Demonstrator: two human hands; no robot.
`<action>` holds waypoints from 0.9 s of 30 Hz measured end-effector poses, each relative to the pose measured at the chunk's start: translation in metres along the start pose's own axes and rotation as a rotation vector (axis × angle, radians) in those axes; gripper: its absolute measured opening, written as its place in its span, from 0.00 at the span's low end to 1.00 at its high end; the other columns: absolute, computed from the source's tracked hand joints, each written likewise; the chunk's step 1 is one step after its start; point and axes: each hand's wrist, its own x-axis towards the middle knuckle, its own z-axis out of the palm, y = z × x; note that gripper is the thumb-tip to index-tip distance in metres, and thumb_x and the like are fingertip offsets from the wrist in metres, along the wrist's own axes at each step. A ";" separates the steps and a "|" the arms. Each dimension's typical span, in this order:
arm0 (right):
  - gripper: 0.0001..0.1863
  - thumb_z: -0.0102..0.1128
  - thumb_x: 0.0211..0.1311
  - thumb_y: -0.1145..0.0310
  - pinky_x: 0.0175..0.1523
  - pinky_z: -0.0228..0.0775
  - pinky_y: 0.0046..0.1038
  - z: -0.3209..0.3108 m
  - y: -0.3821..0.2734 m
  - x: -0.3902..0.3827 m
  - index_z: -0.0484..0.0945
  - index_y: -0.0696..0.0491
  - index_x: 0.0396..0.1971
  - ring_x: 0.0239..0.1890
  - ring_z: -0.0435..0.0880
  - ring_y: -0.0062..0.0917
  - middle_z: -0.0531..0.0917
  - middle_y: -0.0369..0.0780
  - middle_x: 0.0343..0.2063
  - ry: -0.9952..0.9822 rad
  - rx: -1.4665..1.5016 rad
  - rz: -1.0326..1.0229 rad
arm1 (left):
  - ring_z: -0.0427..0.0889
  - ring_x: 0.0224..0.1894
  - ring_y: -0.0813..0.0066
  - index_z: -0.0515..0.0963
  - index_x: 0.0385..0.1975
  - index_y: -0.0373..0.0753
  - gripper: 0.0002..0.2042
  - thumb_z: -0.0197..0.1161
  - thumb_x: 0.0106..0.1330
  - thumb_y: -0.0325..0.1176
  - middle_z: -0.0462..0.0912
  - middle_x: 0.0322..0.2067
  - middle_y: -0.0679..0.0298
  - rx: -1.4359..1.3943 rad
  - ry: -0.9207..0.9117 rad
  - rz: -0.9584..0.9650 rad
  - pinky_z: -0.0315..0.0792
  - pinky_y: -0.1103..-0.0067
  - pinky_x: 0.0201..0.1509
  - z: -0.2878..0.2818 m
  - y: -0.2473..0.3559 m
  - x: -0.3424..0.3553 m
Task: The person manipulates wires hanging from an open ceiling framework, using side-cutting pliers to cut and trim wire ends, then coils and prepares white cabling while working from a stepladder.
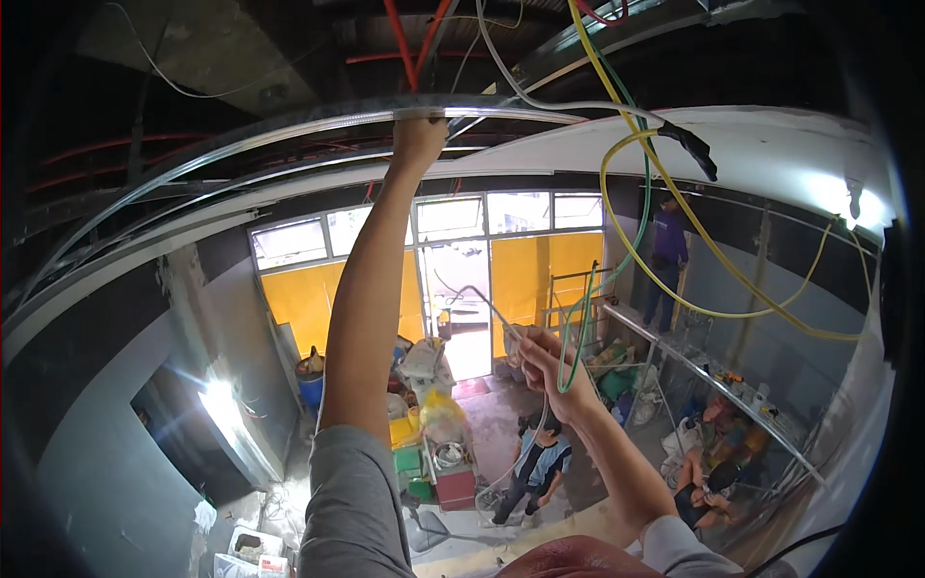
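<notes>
My left hand [419, 140] reaches up to a metal ceiling channel [318, 123], its fingers hidden behind and above the channel's edge. Red conduits [409, 53] come down just over it. Lower and to the right, my right hand [551, 364] is closed around a thin whitish cable [496, 316]. One end of the cable bends out past the fingers toward the doorway, and the rest hangs below the hand. A loop of green cable [581, 358] hangs beside my right wrist.
Yellow cable [708, 246] and a white cable with a black-taped end [689, 144] dangle at upper right. A person [667, 255] stands on scaffolding [713, 371]. Below are another person [540, 467], one crouching [708, 486], and piled sacks [421, 361]. A lamp [220, 393] glows at left.
</notes>
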 end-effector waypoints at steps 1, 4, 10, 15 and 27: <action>0.11 0.61 0.73 0.61 0.26 0.52 0.14 0.004 -0.010 0.003 0.77 0.52 0.45 0.22 0.62 0.07 0.72 0.25 0.28 0.005 0.007 -0.011 | 0.83 0.39 0.43 0.81 0.31 0.33 0.09 0.60 0.59 0.32 0.83 0.32 0.45 0.026 -0.029 -0.027 0.75 0.58 0.44 0.001 -0.002 0.002; 0.10 0.60 0.73 0.63 0.25 0.53 0.14 0.018 -0.032 0.006 0.77 0.53 0.46 0.22 0.63 0.06 0.73 0.26 0.27 0.044 -0.056 -0.065 | 0.87 0.29 0.64 0.82 0.32 0.32 0.07 0.59 0.62 0.28 0.85 0.24 0.54 0.156 0.028 0.085 0.77 0.69 0.38 0.001 -0.012 0.006; 0.11 0.59 0.73 0.64 0.25 0.53 0.14 0.022 -0.037 0.016 0.77 0.54 0.47 0.23 0.63 0.07 0.73 0.26 0.27 0.043 -0.090 -0.125 | 0.87 0.34 0.59 0.82 0.33 0.31 0.08 0.61 0.61 0.29 0.86 0.30 0.51 0.040 -0.009 0.046 0.77 0.66 0.41 0.004 -0.011 0.011; 0.13 0.59 0.74 0.63 0.26 0.52 0.14 0.010 -0.026 0.013 0.78 0.56 0.48 0.23 0.64 0.07 0.73 0.27 0.27 0.064 -0.196 -0.088 | 0.84 0.45 0.48 0.83 0.35 0.34 0.10 0.69 0.58 0.34 0.85 0.37 0.47 0.014 -0.026 0.005 0.75 0.60 0.50 0.003 0.037 -0.006; 0.08 0.57 0.74 0.69 0.29 0.57 0.15 -0.075 0.028 -0.077 0.78 0.57 0.44 0.24 0.65 0.09 0.75 0.28 0.27 0.040 -0.194 0.152 | 0.85 0.28 0.63 0.85 0.34 0.38 0.15 0.64 0.69 0.46 0.86 0.26 0.57 0.357 -0.279 -0.021 0.75 0.72 0.35 -0.116 0.163 -0.110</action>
